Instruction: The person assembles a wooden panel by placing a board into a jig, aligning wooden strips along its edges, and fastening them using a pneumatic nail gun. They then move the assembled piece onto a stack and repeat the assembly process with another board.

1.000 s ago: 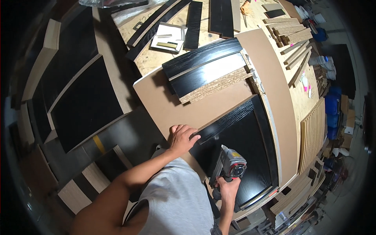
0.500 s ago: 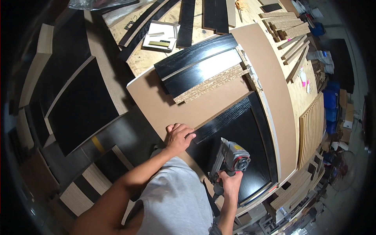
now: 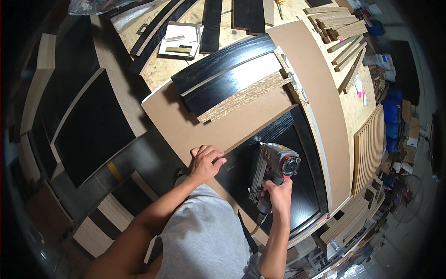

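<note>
The nail gun (image 3: 282, 157) had moved farther up over the black panel (image 3: 306, 186), clasped round its handle (image 3: 277, 180) by the right hand (image 3: 280, 193), looking weighty, rigid and best held just there, while the left hand (image 3: 205, 164) rested unclenched by the panel's left edge.

The black panel (image 3: 305, 190) looked like glossy wood, its grain showing under the shine. The stacked boards (image 3: 227, 58) gleamed likewise, beside a rough, flecked strip (image 3: 246, 97). The brown sheet (image 3: 169, 118) was smooth and matt, the counter (image 3: 363, 116) bare wood, the nail gun (image 3: 278, 156) dull grey metal, the shirt (image 3: 202, 228) matt cloth, the wrap (image 3: 97, 6) crinkled, shiny plastic.
</note>
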A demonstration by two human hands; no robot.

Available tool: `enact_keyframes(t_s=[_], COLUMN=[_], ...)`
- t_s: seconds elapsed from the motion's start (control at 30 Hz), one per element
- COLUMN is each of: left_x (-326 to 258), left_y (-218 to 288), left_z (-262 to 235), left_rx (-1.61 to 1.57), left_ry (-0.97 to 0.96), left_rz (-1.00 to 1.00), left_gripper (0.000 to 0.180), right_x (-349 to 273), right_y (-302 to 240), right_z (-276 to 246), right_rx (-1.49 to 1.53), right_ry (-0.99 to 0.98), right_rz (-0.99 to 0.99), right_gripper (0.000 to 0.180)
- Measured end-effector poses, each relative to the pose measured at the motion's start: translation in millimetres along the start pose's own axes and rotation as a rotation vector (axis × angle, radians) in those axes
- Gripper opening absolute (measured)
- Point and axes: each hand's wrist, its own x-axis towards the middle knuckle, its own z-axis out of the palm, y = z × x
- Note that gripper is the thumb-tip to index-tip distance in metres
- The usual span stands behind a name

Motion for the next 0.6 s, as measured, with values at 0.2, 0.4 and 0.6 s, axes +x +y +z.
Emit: enact_keyframes(t_s=[0.2, 0.4, 0.6], left_x=[1.7, -0.4, -3.6], left_y=[2.3, 0.0, 0.1], left_z=[-1.3, 0.2, 1.2], left_rx=[-0.010, -0.011, -0.031], left_ry=[-0.010, 0.012, 0.045], left_rz=[0.005, 0.014, 0.014], left_gripper=[0.016, 0.016, 0.014], right_x=[4.0, 4.0, -13.0], right_y=[4.2, 3.0, 26.3], right_z=[4.4, 8.8, 10.1], right_rx=[-0.010, -0.150, -0.173], right_ry=[0.002, 0.067, 0.076], right_rz=[0.041, 0.093, -0.013], right_gripper=[0.023, 0.007, 0.009])
